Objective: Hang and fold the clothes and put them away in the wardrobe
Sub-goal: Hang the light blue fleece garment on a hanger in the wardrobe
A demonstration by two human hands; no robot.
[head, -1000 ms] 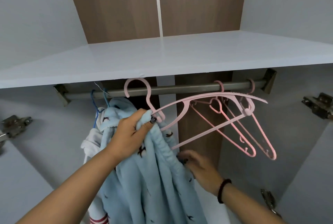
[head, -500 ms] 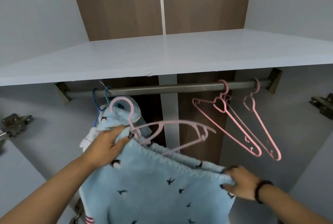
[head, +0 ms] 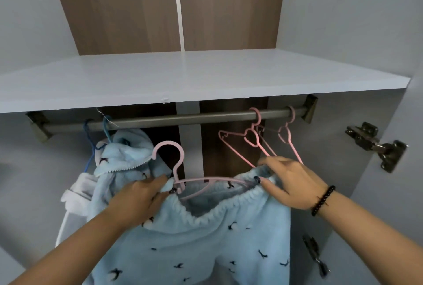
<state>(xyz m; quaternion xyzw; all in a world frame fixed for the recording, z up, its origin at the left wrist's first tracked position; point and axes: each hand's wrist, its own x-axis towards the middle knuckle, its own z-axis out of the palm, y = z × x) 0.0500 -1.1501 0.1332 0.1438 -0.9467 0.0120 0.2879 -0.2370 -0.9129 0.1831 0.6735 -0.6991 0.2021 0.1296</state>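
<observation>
Light blue fleece trousers (head: 206, 245) with small dark bird prints hang in front of me, waistband spread wide. A pink hanger (head: 174, 165) lies along the waistband, its hook pointing up, below the grey rail (head: 183, 119). My left hand (head: 137, 200) pinches the waistband's left end together with the hanger's neck. My right hand (head: 290, 181) grips the waistband's right end over the hanger's arm. A matching blue fleece top (head: 123, 154) hangs on the rail at the left.
Two bare pink hangers (head: 254, 142) hang on the rail at the right. A white garment (head: 75, 195) hangs behind the blue top at far left. A white shelf (head: 206, 74) runs above the rail. Door hinges (head: 375, 145) stick out on the right.
The trousers' waistband has been spread wide along the pink hanger. My right hand rose from the cloth's lower edge to the waistband's right end. The hanger has turned level.
</observation>
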